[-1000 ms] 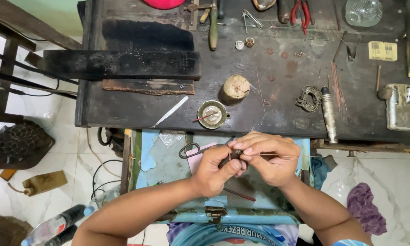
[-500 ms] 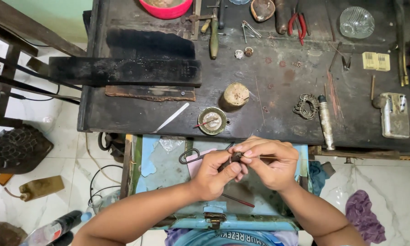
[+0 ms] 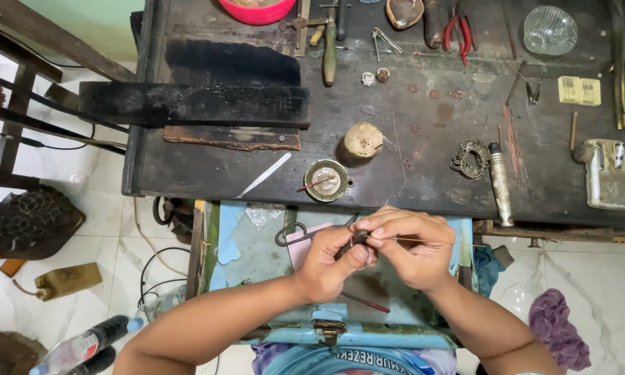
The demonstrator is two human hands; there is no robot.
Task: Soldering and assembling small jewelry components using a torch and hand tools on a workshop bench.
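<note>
My left hand [image 3: 334, 262] and my right hand [image 3: 411, 246] meet above an open blue drawer [image 3: 257, 243]. The left fingers pinch a small dark piece [image 3: 359, 238] between thumb and forefinger. The right hand grips a thin metal wire [image 3: 423, 241] that runs out to the right from the same spot. Both hands touch at the fingertips. What the dark piece is cannot be made out.
The dark workbench [image 3: 423, 167] lies beyond the drawer, with a small round tin [image 3: 326, 180], a wooden stump [image 3: 361, 141], a ring of wire loops [image 3: 469, 157], a metal rod [image 3: 500, 182], red pliers [image 3: 459, 31], a pink bowl [image 3: 257, 10], a glass dish [image 3: 550, 29] and black boards [image 3: 194, 104].
The view has shifted slightly, so the bench sits a little lower and to the left in frame. Both hands stay together on the small piece and wire.
</note>
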